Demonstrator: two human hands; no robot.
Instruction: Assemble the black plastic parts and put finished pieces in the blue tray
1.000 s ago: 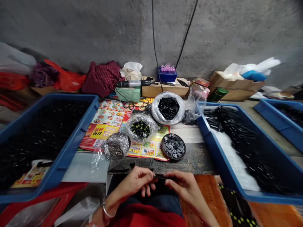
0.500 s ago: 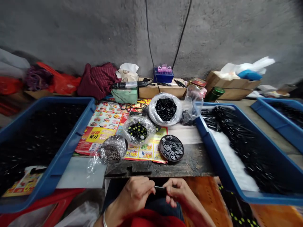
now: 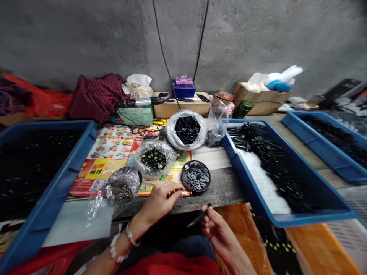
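- Fingers [image 3: 172, 186] of the left hand [image 3: 161, 200] were curved, thumb and forefinger slightly apart; nothing could be seen between them.
- The left hand reached over the desk's near edge, its fingertips just beside a round dish [image 3: 197, 190].
- The right hand [image 3: 216, 226] had thumb and fingers clamped on a slim black stick [image 3: 197, 219], which slanted, its pointed end down and to the left.
- The stick was in the air just off the near edge of the desk [image 3: 225, 187], above the person's lap.
- The dish stood close to that near edge, right of its middle, filled with small grey discs [image 3: 196, 173].
- Near the desk's near left corner lay a clear bag [image 3: 109, 187] of small metal bits.
- Behind the left hand, an open bag [image 3: 140, 162] held black and yellow pieces; a larger bag [image 3: 202, 131] of black pieces stood farther back.
- A colourful flyer [image 3: 100, 168] was spread over the desk's left part.
- A blue tray [image 3: 315, 220] of black parts ran along the right edge, a second tray [image 3: 65, 183] along the left.
- Toward the far edge sat a green box [image 3: 140, 116] with a tool [image 3: 143, 101] lying across it.
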